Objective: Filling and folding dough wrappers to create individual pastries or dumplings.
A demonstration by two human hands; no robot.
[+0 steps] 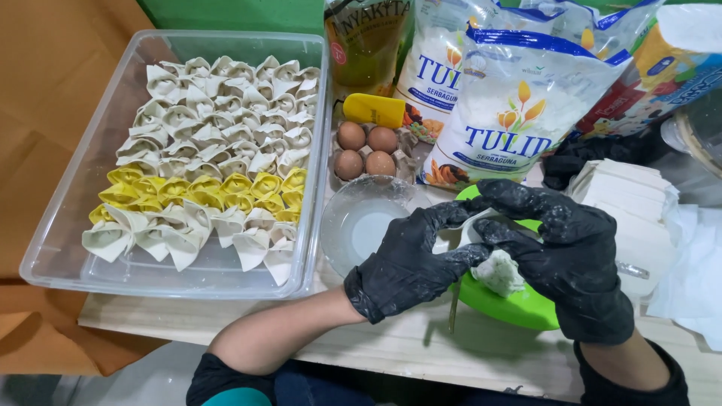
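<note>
Both hands pinch the same piece: the left hand in a flour-dusted black glove [410, 259] and the right hand in a matching black glove [573, 256] close their fingertips on a thin pale square dumpling wrapper with a lump of whitish filling [498, 272], held just above a bright green round plastic plate [519, 307] at the near right of the wooden table [376, 342].

That wrapper looks super light, soft and floppy, so I'd guess it tears easily if you tug it, and it probably goes a bit tacky where it's damp. Best place to hold seems to be the edges and corners, thumb and forefinger only, keeping pressure off the filled middle so nothing squeezes out. The gloves look floury, which likely helps with sticking.

Just left of the hands sits a small clear glass bowl [362, 219], and farther left a big clear plastic tub [53, 248] full of folded white and yellow dumplings [218, 143]. Four brown eggs [366, 150] and white flour bags [511, 113] are at the far side, with a stack of white square wrappers [628, 195] on the right.
</note>
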